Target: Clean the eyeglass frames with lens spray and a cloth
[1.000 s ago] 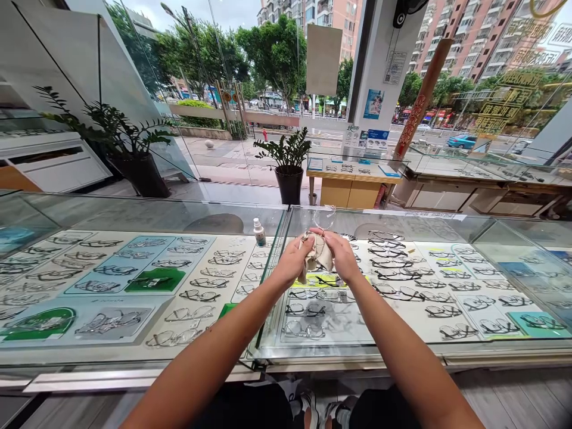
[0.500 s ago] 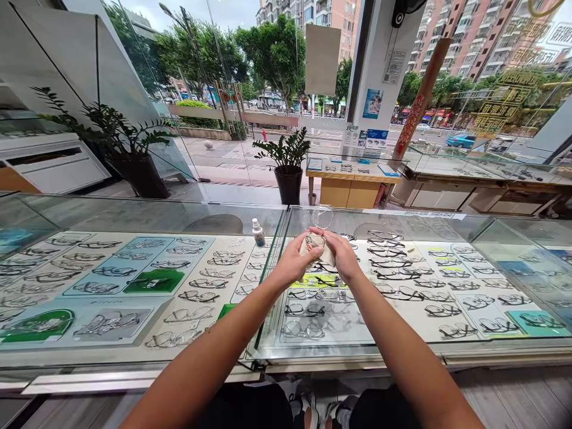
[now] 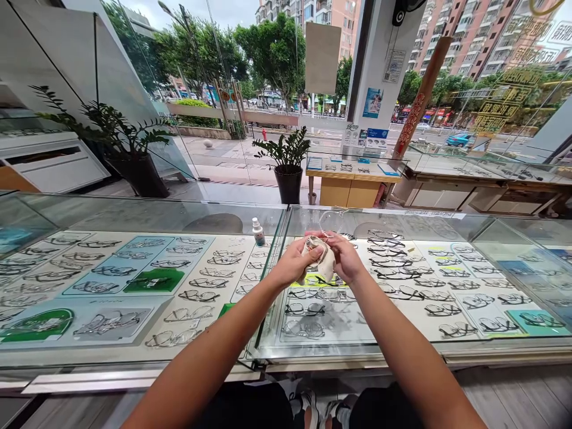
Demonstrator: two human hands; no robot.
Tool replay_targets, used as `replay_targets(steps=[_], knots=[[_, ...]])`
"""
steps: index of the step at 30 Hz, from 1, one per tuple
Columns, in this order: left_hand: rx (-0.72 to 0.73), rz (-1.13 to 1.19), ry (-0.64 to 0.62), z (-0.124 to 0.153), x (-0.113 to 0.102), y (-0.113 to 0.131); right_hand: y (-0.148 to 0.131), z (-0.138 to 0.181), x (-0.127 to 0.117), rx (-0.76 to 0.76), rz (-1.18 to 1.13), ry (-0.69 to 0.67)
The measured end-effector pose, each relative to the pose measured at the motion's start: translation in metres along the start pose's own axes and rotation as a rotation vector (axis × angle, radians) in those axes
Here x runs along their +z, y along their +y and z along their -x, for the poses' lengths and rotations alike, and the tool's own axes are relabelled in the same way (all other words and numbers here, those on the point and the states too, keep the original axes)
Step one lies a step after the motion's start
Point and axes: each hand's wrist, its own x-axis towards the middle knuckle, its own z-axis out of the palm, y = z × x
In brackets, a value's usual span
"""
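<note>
Both my hands meet above the glass display counter [image 3: 134,357]. My left hand [image 3: 292,263] pinches a beige cleaning cloth [image 3: 322,260], fingers closed on it. My right hand [image 3: 346,257] is closed on a pair of clear-framed glasses [image 3: 333,221], whose free lens sticks up beyond my fingers. The cloth is wrapped round the part of the glasses between my hands. A small white spray bottle [image 3: 258,232] stands on the glass just left of my hands.
Under the glass lie several rows of eyeglass frames [image 3: 402,268] on white, blue and green trays. A potted plant [image 3: 288,164] stands beyond the counter, another [image 3: 120,143] at the left. A wooden desk [image 3: 353,179] and further glass cases [image 3: 491,170] are behind.
My hands have shifted slightly right and down. The cloth is now bunched lower between them, and the glasses' free lens has swung a little to the right.
</note>
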Motion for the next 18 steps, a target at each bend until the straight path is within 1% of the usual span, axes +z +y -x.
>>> replay_targets(steps=[3, 6, 12, 15, 18], knots=[[0.018, -0.016, 0.013, -0.001, -0.0003, -0.0006, -0.0014, 0.0014, 0.002, 0.0, 0.001, -0.05], [0.016, -0.016, 0.023, -0.0016, -0.0001, -0.0015, -0.001, 0.0014, 0.0026, -0.005, -0.034, -0.052], [-0.062, 0.121, 0.054, 0.0, 0.0014, -0.0001, 0.0017, -0.001, -0.0005, -0.009, -0.064, 0.001], [-0.109, 0.184, 0.076, -0.0003, 0.0006, 0.0028, 0.0006, -0.0013, -0.0014, -0.008, -0.046, -0.013], [-0.131, 0.188, 0.082, -0.0008, -0.0016, 0.0042, -0.0002, -0.0013, -0.0018, -0.018, -0.052, -0.024]])
